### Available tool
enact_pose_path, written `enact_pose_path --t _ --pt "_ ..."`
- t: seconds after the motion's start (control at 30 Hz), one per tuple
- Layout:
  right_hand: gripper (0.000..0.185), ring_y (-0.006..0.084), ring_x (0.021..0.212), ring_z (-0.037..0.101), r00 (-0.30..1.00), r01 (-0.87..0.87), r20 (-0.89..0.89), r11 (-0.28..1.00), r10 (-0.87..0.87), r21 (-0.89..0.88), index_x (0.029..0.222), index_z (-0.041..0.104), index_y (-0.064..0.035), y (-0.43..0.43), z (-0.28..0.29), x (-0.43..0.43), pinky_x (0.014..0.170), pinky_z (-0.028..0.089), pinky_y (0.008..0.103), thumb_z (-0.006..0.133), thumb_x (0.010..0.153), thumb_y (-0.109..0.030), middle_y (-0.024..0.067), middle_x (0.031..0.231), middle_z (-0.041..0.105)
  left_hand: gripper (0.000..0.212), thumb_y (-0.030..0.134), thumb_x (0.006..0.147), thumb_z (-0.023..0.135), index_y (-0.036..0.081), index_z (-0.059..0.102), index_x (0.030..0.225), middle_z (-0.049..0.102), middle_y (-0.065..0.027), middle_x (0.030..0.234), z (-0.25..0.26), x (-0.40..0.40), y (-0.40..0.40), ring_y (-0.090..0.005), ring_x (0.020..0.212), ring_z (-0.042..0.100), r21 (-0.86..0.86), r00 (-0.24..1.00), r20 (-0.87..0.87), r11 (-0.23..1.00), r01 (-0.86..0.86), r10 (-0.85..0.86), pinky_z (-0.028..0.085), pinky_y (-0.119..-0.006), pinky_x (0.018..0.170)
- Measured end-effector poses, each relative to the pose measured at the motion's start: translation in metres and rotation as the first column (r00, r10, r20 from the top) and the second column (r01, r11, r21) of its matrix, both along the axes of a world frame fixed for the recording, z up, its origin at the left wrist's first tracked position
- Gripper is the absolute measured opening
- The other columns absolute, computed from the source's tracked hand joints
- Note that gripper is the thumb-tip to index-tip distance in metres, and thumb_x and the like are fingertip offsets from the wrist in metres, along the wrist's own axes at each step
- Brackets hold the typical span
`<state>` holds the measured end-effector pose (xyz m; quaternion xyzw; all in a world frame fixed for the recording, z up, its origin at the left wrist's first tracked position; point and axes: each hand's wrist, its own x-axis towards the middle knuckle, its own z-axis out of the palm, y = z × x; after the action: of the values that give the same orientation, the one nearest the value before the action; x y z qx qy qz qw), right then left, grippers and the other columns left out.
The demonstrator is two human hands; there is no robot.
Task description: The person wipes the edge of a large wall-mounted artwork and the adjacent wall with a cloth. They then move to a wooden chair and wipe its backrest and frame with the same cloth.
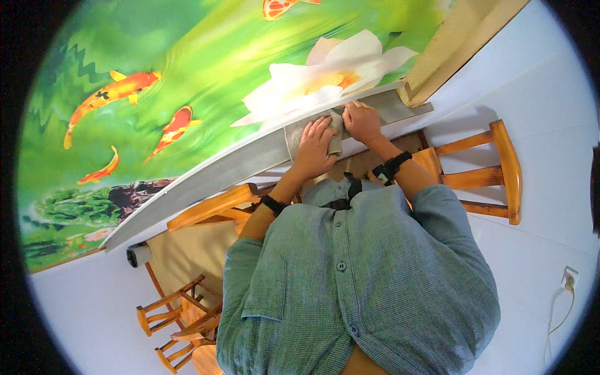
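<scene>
A beige-grey cloth (295, 136) lies on a narrow grey ledge (234, 161) below a wall mural of koi and a white lotus. My left hand (316, 145) rests on the cloth, fingers spread somewhat and pressing it against the ledge. At the cloth's right edge is my right hand (361, 121), its fingers bent near the foot of the mural; whether they pinch the cloth is hard to see. Both wrists wear black straps, the right one with a small device.
A wooden post (436, 61) borders the mural at the right. One wooden chair (506, 173) stands right of me, another chair (215, 204) left, below the ledge. More wooden chairs (187, 304) stand at lower left. A wall socket (569, 279) holds a plugged-in cord at far right.
</scene>
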<state>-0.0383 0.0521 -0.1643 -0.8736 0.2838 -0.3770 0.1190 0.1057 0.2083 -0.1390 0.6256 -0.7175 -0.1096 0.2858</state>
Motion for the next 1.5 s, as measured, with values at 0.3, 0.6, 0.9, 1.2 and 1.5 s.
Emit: enact_pose_path --t 0.3,0.6,0.9,1.2,1.5 --pt "0.018 0.0334 0.082 0.067 0.996 0.011 -0.095 0.993 0.0 0.118 0.101 0.069 -0.0091 -0.001 -0.004 -0.004 0.073 0.054 0.0457 0.057 0.091 -0.018 0.0129 0.089 0.069 0.058 0.007 0.069 0.073 0.014 0.058 0.125 0.044 -0.0163 0.151 0.003 0.034 0.048 -0.0362 0.143 0.036 0.055 0.982 0.021 0.981 -0.186 0.185 0.017 -0.059 0.12" --pt "0.013 0.0337 0.08 0.066 0.998 0.023 -0.066 0.994 -0.016 0.11 0.092 0.066 -0.0038 0.002 -0.006 -0.001 0.071 0.054 0.0456 0.06 0.088 -0.014 0.0142 0.086 0.067 0.059 0.01 0.067 0.074 0.014 0.057 0.123 0.041 -0.0164 0.152 0.0 0.049 0.08 -0.0394 0.142 0.036 0.043 0.937 0.042 0.936 -0.349 0.348 0.022 -0.061 0.117" --pt "0.01 0.0357 0.077 0.064 0.999 -0.012 0.036 0.995 0.008 0.099 0.087 0.064 -0.0023 0.002 -0.004 -0.002 0.069 0.052 0.0472 0.059 0.088 -0.012 0.0145 0.081 0.065 0.065 0.025 0.069 0.074 0.011 0.052 0.129 0.039 -0.0193 0.152 -0.002 0.013 0.02 -0.0402 0.142 0.034 0.003 0.996 0.082 0.999 -0.042 0.042 0.023 -0.06 0.115" --pt "0.023 0.0396 0.099 0.057 0.979 0.054 0.188 0.991 -0.077 0.124 0.107 0.064 -0.0007 0.025 0.023 -0.021 0.085 0.047 0.0493 0.06 0.086 -0.01 0.0189 0.104 0.061 0.076 0.028 0.085 0.066 0.002 0.035 0.15 0.035 -0.0228 0.153 -0.016 -0.013 -0.048 -0.0376 0.144 0.032 0.022 0.9 -0.426 0.994 0.108 -0.088 0.023 -0.049 0.118" --pt "0.044 0.0331 0.121 0.053 0.957 -0.26 -0.131 0.965 0.26 0.021 0.129 0.059 -0.0102 0.058 0.003 -0.01 0.103 0.04 0.0509 0.067 0.089 -0.025 0.0137 0.134 0.055 0.033 0.001 0.091 0.055 0.0 0.059 0.124 0.06 -0.0191 0.131 -0.007 0.029 0.006 -0.0325 0.124 0.056 -0.061 0.888 -0.44 0.982 -0.179 0.134 0.041 -0.041 0.107"
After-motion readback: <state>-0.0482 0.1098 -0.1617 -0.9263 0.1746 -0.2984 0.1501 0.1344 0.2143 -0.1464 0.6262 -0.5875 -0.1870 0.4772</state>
